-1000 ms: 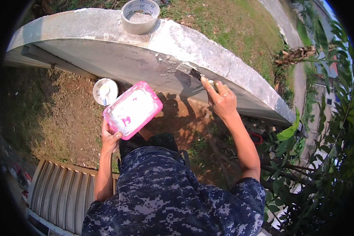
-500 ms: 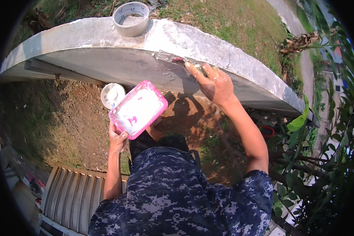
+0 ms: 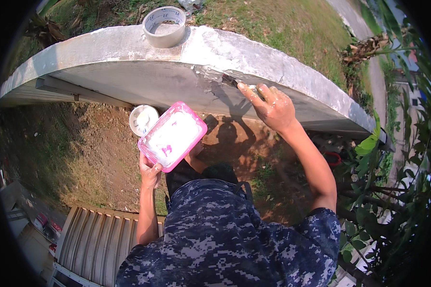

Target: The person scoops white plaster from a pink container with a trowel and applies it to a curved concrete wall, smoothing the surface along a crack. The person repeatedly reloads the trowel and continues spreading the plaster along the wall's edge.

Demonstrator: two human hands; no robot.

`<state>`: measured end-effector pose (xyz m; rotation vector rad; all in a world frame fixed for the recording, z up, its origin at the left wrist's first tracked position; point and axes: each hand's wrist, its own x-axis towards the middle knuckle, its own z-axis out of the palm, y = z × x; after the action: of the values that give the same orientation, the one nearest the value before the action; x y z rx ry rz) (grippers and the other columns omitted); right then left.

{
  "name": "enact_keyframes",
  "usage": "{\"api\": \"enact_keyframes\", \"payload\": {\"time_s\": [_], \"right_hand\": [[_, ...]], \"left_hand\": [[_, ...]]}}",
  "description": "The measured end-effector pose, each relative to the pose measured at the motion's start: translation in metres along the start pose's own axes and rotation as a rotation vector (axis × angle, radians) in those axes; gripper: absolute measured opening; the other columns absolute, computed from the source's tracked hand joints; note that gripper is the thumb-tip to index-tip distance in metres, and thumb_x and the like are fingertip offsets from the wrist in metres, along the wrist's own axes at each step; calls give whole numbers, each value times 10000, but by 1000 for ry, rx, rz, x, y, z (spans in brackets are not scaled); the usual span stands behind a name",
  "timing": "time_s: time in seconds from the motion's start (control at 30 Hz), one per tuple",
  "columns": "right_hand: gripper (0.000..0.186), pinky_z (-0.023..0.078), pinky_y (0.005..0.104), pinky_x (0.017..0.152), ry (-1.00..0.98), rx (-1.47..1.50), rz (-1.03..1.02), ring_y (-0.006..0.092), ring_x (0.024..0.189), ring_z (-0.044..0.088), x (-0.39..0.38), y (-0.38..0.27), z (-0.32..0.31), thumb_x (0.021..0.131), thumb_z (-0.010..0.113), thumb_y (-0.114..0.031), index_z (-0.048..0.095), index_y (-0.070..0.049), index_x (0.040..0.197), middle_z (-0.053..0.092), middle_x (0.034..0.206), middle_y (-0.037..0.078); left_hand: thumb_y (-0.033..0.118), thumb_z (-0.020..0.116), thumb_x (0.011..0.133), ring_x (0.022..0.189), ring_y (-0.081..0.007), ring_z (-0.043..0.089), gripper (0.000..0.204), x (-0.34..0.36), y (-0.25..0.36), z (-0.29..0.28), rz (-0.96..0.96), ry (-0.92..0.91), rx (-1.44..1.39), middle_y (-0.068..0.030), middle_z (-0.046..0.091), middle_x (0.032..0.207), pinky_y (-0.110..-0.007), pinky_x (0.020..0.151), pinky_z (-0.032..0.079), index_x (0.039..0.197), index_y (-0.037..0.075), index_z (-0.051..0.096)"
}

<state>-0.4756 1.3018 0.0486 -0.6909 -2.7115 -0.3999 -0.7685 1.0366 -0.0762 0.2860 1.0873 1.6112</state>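
My left hand grips the near left corner of a pink rectangular plastic tray, thumb on the rim. White paste coats the inside of the tray. At the upper edge of the wall, my right hand is closed on what looks like a putty knife, its dark blade against the wall face just below the top. My fingers hide most of its handle, and white flecks dot that hand. Rough, chipped white filler shows on the wall beside the blade.
A roll of wide tape stands on the top of the curved concrete wall. A white bucket sits on the ground beyond the tray. Ribbed metal sheeting lies at lower left; leafy branches crowd the right.
My right hand has shifted slightly right and down along the wall edge, the blade moving with it. The view has shifted a little; the tray is still in my left hand.
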Motion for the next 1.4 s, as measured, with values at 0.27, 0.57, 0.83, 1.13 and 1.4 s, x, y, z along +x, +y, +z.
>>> {"api": "enact_keyframes", "payload": {"time_s": [0.27,0.57,0.83,1.13,1.4], "right_hand": [[612,497,323,536,-87,37,7,228,611,572,-45,29,-7,773,654,-140,549,-258,1365,564,888,60],[458,494,389,501,-205,270,165,290,585,583,23,34,-38,919,620,-286,522,-244,1364,579,778,88],[498,495,510,565,-355,370,427,432,640,598,20,-25,-32,924,596,-231,448,-156,1393,586,855,208],[519,522,488,639,-67,513,774,415,747,628,31,-97,-33,927,564,-162,420,-38,1410,556,988,240],[580,556,458,583,-168,472,903,407,695,642,62,-146,-31,914,581,-193,383,-3,1425,540,1020,250]], "left_hand": [[263,930,605,1276,-243,484,1076,-1,6,1,12,-4,0,-100,469,1393,-412,1089,402,1447,30,302],[290,940,583,1280,-237,480,1096,2,9,5,2,6,24,-93,471,1396,-404,1090,395,1441,21,313],[314,942,575,1292,-236,463,1119,-3,4,3,11,32,14,-92,457,1406,-411,1105,373,1446,22,303],[290,932,601,1276,-244,487,1078,-1,9,2,22,18,8,-100,466,1401,-412,1087,400,1441,27,309],[325,925,607,1288,-242,472,1091,15,54,-6,-96,-26,126,-91,443,1415,-419,1081,415,1455,53,296]]}}
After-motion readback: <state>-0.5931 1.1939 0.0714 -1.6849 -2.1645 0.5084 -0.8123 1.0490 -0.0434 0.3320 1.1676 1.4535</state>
